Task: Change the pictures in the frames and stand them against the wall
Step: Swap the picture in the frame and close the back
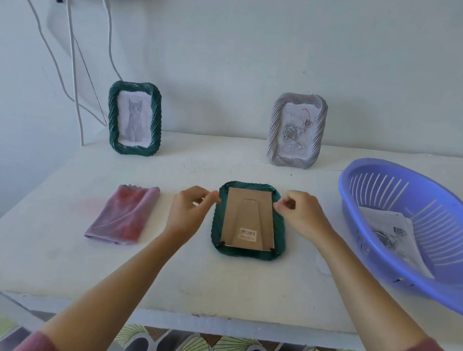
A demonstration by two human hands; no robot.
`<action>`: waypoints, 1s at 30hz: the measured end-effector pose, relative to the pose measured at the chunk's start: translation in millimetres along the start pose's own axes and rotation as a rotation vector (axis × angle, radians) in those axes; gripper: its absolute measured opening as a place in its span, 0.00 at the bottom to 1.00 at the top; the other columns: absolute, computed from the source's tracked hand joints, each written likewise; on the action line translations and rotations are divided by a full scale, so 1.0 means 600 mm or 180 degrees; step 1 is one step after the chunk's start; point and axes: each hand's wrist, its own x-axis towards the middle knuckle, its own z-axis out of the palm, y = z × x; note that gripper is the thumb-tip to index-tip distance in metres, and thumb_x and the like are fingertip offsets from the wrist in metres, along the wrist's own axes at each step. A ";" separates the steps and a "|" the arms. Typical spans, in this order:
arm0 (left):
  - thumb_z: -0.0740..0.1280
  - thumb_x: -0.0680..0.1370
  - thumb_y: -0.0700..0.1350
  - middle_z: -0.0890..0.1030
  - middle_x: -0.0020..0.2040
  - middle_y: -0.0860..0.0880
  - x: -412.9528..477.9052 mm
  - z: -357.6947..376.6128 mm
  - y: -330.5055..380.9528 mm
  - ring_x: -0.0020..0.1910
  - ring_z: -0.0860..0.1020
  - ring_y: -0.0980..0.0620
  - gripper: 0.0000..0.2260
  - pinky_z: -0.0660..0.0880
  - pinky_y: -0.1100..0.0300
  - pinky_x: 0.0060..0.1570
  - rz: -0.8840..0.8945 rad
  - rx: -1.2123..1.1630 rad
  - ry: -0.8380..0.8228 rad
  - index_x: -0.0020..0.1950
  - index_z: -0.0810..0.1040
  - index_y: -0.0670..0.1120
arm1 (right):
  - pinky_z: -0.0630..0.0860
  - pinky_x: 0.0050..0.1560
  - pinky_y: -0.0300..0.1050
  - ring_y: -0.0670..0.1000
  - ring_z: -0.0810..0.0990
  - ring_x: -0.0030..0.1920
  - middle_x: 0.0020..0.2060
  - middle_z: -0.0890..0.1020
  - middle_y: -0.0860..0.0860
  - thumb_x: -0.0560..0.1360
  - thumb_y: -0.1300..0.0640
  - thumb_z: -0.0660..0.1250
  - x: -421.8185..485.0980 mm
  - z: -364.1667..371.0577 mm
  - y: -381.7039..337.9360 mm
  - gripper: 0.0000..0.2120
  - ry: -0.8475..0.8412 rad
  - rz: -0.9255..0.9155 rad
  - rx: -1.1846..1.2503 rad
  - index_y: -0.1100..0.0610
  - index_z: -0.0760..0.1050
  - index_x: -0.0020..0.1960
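**Both my hands are working at the top edge of the face-down green frame**

I am holding the dark green ribbed picture frame [249, 221], which is lying face down in the middle of the picture, on the white table [242, 289]. Its brown cardboard backing [248, 219] is facing up, with a small barcode sticker [248, 232] sitting near its lower edge.

My left hand [190, 213] is curling its fingers and thumb together on the frame's upper left rim, pinching it. My right hand [303, 213] is doing the same on the upper right rim, its fingertips closing on the edge there. Both forearms are reaching in from the bottom of the picture.

Left of centre, just beside my left hand, a folded pink and purple cloth [124, 216] is lying flat on the table. At the right edge, a blue-violet slotted plastic basket [451, 225] is sitting tilted, and a printed paper sheet [388, 235] showing a rose is lying inside it.

Further up, two frames are standing upright against the wall: a green ribbed frame with a cat picture [134, 119] left of centre, and a pale grey ribbed frame with a rose picture [297, 130] right of centre, well apart from each other. White cables [70, 46] are hanging down the wall in the upper left.
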 end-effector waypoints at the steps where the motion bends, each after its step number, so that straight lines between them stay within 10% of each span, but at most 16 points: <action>1: 0.65 0.77 0.47 0.81 0.44 0.52 0.013 0.005 -0.001 0.40 0.75 0.56 0.09 0.75 0.59 0.41 -0.0059 0.0148 0.0090 0.45 0.83 0.45 | 0.67 0.39 0.40 0.50 0.74 0.41 0.40 0.77 0.52 0.74 0.59 0.65 0.018 0.003 -0.001 0.04 0.0042 0.0028 -0.0064 0.59 0.78 0.45; 8: 0.64 0.78 0.46 0.78 0.58 0.48 0.105 0.056 -0.024 0.54 0.76 0.48 0.10 0.71 0.60 0.48 -0.0215 0.1089 -0.0479 0.55 0.80 0.46 | 0.65 0.45 0.38 0.47 0.70 0.46 0.43 0.70 0.49 0.75 0.60 0.65 0.105 0.036 0.003 0.11 -0.0048 0.0125 -0.0361 0.59 0.78 0.56; 19: 0.63 0.77 0.52 0.79 0.53 0.55 0.137 0.068 -0.036 0.51 0.75 0.54 0.11 0.70 0.61 0.44 0.0164 0.1438 -0.0720 0.58 0.79 0.55 | 0.60 0.30 0.32 0.40 0.66 0.31 0.28 0.67 0.42 0.72 0.62 0.68 0.123 0.038 0.019 0.07 0.0008 0.0086 -0.0269 0.61 0.80 0.49; 30: 0.66 0.76 0.49 0.75 0.48 0.55 0.162 0.064 -0.030 0.42 0.71 0.54 0.08 0.67 0.61 0.39 0.0114 0.1310 -0.1141 0.54 0.79 0.51 | 0.66 0.38 0.37 0.48 0.73 0.40 0.32 0.73 0.45 0.73 0.63 0.67 0.120 0.043 0.018 0.04 0.0045 0.0114 -0.0351 0.62 0.81 0.45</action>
